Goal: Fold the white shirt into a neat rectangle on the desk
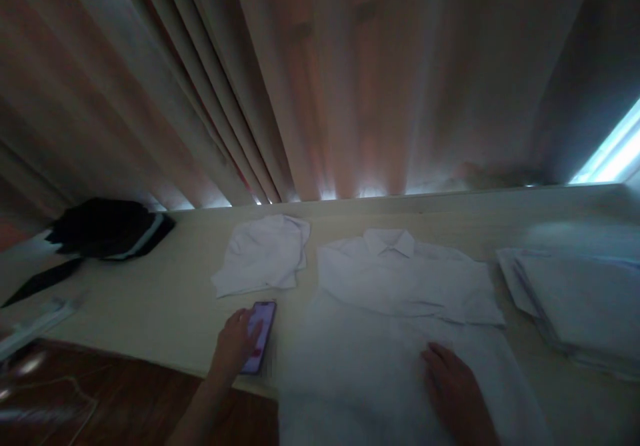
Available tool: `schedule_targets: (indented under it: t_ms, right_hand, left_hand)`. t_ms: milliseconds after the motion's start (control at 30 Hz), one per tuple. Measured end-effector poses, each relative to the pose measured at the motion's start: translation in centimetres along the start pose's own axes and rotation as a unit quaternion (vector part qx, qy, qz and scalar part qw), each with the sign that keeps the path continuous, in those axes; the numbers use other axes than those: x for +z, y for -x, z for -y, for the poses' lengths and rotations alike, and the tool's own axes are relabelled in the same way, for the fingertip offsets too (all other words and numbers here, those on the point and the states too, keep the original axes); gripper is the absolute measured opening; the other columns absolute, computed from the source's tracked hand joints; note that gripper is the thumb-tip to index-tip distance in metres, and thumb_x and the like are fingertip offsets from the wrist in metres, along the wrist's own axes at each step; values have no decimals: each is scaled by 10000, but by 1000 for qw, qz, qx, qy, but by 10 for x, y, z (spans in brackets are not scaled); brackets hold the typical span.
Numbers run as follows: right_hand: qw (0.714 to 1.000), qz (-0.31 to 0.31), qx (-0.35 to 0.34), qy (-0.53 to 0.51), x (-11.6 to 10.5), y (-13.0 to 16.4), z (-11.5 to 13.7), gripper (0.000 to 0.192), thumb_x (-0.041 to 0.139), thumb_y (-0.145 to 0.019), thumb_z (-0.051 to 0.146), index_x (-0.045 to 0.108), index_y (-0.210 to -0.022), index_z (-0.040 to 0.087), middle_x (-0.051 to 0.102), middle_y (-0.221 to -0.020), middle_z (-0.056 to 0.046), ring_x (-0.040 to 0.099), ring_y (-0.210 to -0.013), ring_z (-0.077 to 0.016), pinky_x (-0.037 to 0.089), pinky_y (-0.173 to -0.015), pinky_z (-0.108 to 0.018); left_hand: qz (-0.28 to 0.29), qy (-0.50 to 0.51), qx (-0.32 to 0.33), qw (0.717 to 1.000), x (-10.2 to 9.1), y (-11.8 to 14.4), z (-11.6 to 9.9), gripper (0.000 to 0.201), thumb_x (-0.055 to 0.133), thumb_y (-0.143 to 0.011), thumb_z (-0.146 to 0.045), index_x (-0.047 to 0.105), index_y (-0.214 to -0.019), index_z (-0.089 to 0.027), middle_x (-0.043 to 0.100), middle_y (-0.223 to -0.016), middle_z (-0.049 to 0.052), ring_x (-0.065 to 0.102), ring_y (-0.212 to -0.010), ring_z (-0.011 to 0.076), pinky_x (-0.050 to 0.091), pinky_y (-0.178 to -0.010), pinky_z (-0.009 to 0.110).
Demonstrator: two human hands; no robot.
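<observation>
A white collared shirt [400, 293] lies spread flat on the pale table [150, 299], its lower part hanging over the near edge. My right hand [453, 386] rests palm down on the shirt's lower front, fingers apart. My left hand [235, 343] lies on a phone [260, 333] with a lit screen, which sits on the table near its front edge, just left of the shirt. The fingers cover part of the screen.
A crumpled white garment [265, 253] lies behind the phone. A stack of folded white clothes [575, 293] sits at the right. A dark garment [107, 226] is at the far left. Curtains [320, 79] hang behind the table; dark wooden floor [115, 399] shows below.
</observation>
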State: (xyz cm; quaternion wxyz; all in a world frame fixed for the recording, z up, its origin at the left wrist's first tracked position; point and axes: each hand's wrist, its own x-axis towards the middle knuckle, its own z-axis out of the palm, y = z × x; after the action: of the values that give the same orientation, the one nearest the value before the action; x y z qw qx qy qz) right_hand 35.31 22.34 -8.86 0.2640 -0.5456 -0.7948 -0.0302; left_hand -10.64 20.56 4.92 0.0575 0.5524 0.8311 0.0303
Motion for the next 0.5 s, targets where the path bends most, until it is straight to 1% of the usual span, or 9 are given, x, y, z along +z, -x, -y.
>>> schedule_targets:
  t_ms: [33,67,100,133,200,300,400,500]
  right_hand:
    - [1000,6,7,-5,0,0,0,298,462,-809,258,635,-1036,172,621,-1132,-126,575,-1042,-255,456,-915,-434]
    - [1000,12,12,-8,1,0,0,296,465,-810,262,631,-1039,173,615,-1141,-123,569,-1050,-252,450,-923,-433]
    - [1000,18,15,-9,1,0,-1,293,470,-809,265,628,-1038,173,610,-1146,-121,565,-1053,-251,448,-926,-433]
    - [1000,22,16,-8,1,-1,-1,294,476,-806,267,625,-1040,171,607,-1148,-122,563,-1054,-251,447,-927,-434]
    - [999,30,16,-5,0,-2,-2,295,484,-799,264,621,-1042,168,606,-1147,-122,562,-1052,-253,449,-925,-436]
    - [999,36,18,-1,-2,-3,-1,302,484,-799,256,616,-1055,166,604,-1155,-123,557,-1069,-253,442,-940,-436]
    - [998,46,29,12,-7,-3,4,303,458,-808,233,623,-1052,163,610,-1150,-129,562,-1069,-253,446,-940,-434]
    - [998,60,25,22,-14,-5,3,326,412,-821,200,619,-1072,182,616,-1161,-114,559,-1089,-240,446,-949,-429]
  left_hand:
    - [2,-19,-16,1000,9,8,20,358,409,-830,-387,597,-1115,-282,631,-1153,92,481,-1215,281,399,-990,415]
    - [14,-33,-28,999,19,15,33,362,416,-822,-397,595,-1117,-285,639,-1134,95,484,-1212,286,413,-970,416]
    - [23,-37,-31,999,28,20,42,372,416,-819,-402,591,-1122,-276,641,-1125,100,487,-1209,289,421,-958,418]
    - [35,-38,-33,998,36,22,46,378,416,-817,-403,586,-1126,-268,639,-1125,102,489,-1207,287,426,-950,416]
    - [48,-37,-37,997,46,21,44,382,411,-817,-391,581,-1126,-245,628,-1146,106,490,-1208,274,425,-952,405]
    - [28,-31,-26,999,49,13,36,401,382,-831,-386,560,-1148,-217,597,-1207,109,477,-1220,249,405,-985,384]
    - [-2,-6,26,1000,50,10,38,443,319,-852,-390,537,-1171,-174,550,-1276,122,460,-1236,234,376,-1027,374]
    - [-36,56,66,996,66,14,45,498,274,-853,-426,529,-1166,-135,531,-1285,154,496,-1192,241,401,-1014,371]
